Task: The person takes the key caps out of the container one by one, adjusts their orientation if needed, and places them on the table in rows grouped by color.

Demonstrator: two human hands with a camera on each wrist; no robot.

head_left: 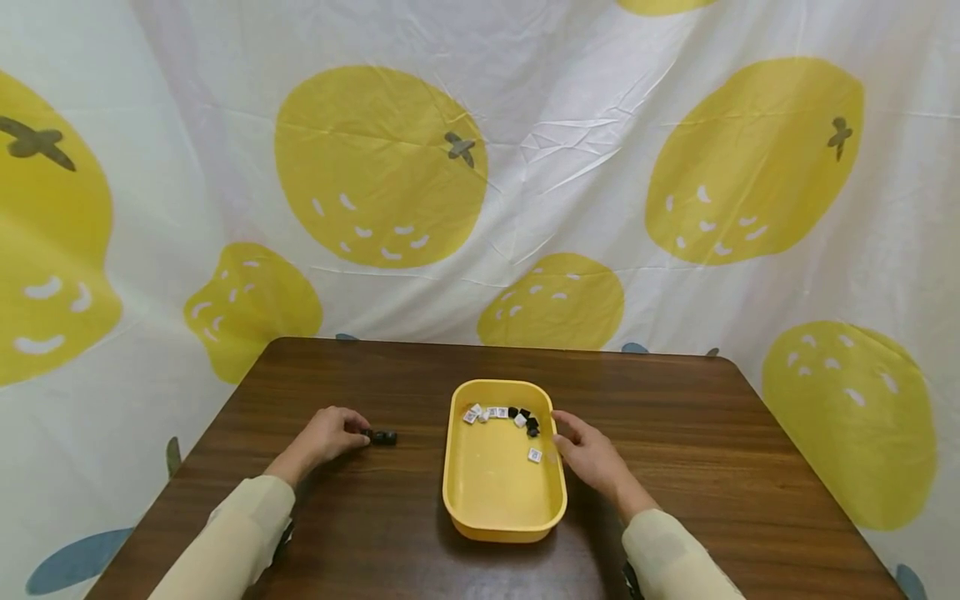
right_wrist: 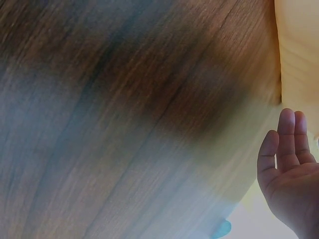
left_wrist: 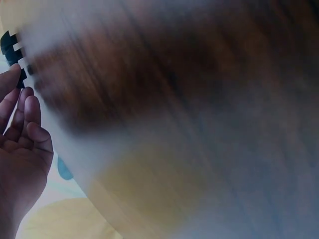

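Observation:
My left hand [head_left: 330,435] is over the left part of the table, its thumb and fingers pinching the near end of a short row of small black blocks [head_left: 384,437] that look like keycaps. In the left wrist view the black keycaps [left_wrist: 9,46] stick out past the thumb in a stepped line. A yellow rectangular tub [head_left: 497,533] stands near the middle. White keycaps [head_left: 501,412] with printed marks and black keycaps [head_left: 532,427] lie along its far end. At the tub's right rim is my right hand [head_left: 596,458], its fingers [right_wrist: 286,134] fairly straight; contact is unclear.
One white keycap [head_left: 534,456] lies apart from the others, near the tub's right wall. The dark wooden table [head_left: 720,483] extends to both sides. Behind it hangs a white curtain [head_left: 562,167] with yellow fruit prints.

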